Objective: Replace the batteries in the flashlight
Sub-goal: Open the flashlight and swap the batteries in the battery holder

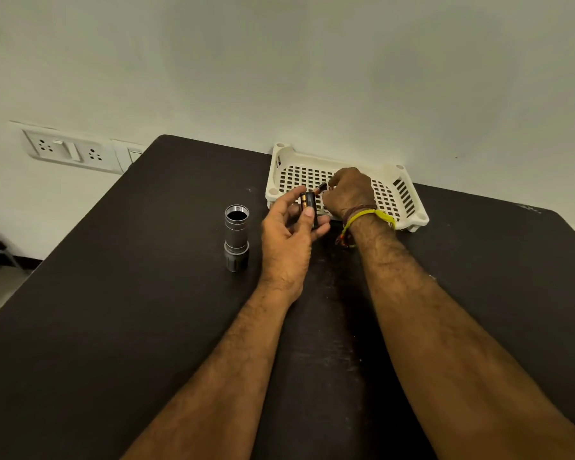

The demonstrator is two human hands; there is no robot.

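A grey metal flashlight body stands on its head on the dark table, its threaded end open and facing up. Right of it, my left hand grips a black battery holder with gold-banded batteries in it. My right hand pinches a single small battery at the holder's top end, just above the white basket. A yellow thread band circles my right wrist. The flashlight's end cap is not in view.
A white perforated plastic basket sits against the wall at the table's far edge, partly behind my hands. Wall sockets and switches are mounted at the left. The table's left edge drops to the floor.
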